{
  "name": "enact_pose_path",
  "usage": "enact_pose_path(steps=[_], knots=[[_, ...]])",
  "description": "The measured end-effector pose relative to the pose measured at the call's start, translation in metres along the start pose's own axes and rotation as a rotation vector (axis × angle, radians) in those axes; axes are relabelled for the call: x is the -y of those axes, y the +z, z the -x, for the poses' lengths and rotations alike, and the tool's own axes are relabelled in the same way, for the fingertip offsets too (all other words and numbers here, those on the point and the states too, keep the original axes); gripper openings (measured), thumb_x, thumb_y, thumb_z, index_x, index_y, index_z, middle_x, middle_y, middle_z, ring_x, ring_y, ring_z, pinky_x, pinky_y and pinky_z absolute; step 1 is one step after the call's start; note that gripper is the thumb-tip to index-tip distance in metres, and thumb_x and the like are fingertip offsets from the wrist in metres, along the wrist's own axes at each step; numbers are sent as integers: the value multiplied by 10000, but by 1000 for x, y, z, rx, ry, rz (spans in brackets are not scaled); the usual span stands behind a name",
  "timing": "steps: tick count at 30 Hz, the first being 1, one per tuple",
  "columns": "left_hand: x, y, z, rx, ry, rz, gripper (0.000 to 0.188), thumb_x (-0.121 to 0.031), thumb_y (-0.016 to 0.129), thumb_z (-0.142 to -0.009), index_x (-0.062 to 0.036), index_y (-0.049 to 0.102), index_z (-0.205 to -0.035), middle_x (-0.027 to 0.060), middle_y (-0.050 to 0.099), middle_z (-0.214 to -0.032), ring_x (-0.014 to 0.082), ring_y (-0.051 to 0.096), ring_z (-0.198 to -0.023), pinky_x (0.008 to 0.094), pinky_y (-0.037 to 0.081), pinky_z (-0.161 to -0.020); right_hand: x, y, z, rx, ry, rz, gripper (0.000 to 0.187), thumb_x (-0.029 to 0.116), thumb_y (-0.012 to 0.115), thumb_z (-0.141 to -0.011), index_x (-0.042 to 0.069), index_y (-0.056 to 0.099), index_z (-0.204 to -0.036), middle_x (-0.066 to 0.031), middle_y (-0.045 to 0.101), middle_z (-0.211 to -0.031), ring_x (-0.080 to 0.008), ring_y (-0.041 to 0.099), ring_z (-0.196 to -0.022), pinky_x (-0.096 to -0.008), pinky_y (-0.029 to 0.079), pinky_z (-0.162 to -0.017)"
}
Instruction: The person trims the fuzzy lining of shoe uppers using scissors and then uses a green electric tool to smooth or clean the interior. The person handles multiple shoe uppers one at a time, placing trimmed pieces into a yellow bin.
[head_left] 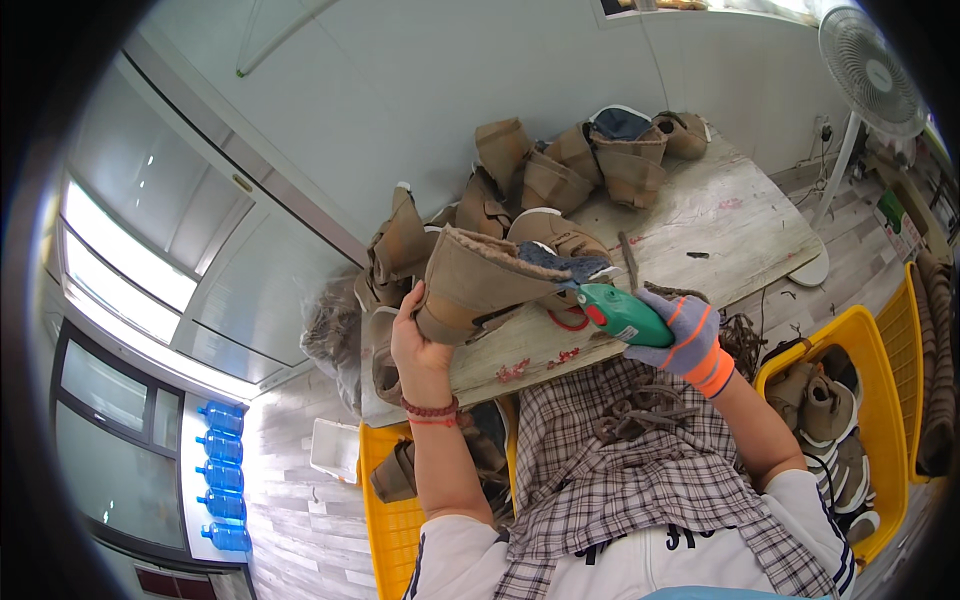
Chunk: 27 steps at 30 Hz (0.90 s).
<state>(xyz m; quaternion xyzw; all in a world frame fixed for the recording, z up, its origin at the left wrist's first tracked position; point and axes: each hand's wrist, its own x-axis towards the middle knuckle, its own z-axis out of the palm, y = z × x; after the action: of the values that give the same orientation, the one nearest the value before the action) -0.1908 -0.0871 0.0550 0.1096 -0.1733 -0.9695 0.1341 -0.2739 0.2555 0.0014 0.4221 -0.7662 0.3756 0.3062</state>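
My bare left hand (418,345) grips a tan boot (472,285) from its left side and holds it tilted above the table's near edge. Dark blue lining (575,265) shows at the boot's right end. In my right hand (690,340), which wears a grey and orange glove, is a pair of green electric scissors (640,322) with a red button. Their tip meets the blue lining; the blades are too small to make out. Brown trimmed strips (645,410) lie on the checked apron (570,480) over my lap.
Several more tan boots (630,165) stand along the back of the worn table (745,225). Yellow crates with footwear flank me, one at right (895,400) and one at left (385,520). A white fan (872,75) stands far right; blue water bottles (222,475) line the left wall.
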Motion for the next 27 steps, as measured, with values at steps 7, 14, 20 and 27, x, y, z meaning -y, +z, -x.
enact_pose_path(steps=[7,14,20,27], knots=[[26,31,29,0,164,-108,303,-129,498,-929,24,523,-1189,149,575,-1205,297,550,-1113,451,441,-959,3,2,-2,-64,-22,-43,678,409,849,-544,50,631,-1076,-92,595,-674,-260,572,-552,-338,464,-513],[53,35,43,270,194,-184,383,-135,465,-950,-22,438,-1315,132,485,-1328,281,476,-1209,437,386,-1020,12,0,-4,-67,-4,-73,688,409,848,-547,53,632,-1094,-90,569,-644,-257,564,-545,-337,455,-510],[74,29,49,357,314,-354,386,-102,459,-955,-24,426,-1331,111,471,-1349,270,453,-1236,436,350,-1056,19,-5,-9,41,171,-287,673,381,838,-585,25,623,-1114,-144,639,-771,-280,624,-651,-325,496,-602],[89,20,42,439,376,-543,370,-53,532,-920,-8,477,-1284,98,541,-1262,213,530,-1150,366,442,-971,21,-9,-10,108,349,-483,642,317,836,-628,8,614,-1145,-138,667,-841,-199,650,-717,-292,511,-671]])
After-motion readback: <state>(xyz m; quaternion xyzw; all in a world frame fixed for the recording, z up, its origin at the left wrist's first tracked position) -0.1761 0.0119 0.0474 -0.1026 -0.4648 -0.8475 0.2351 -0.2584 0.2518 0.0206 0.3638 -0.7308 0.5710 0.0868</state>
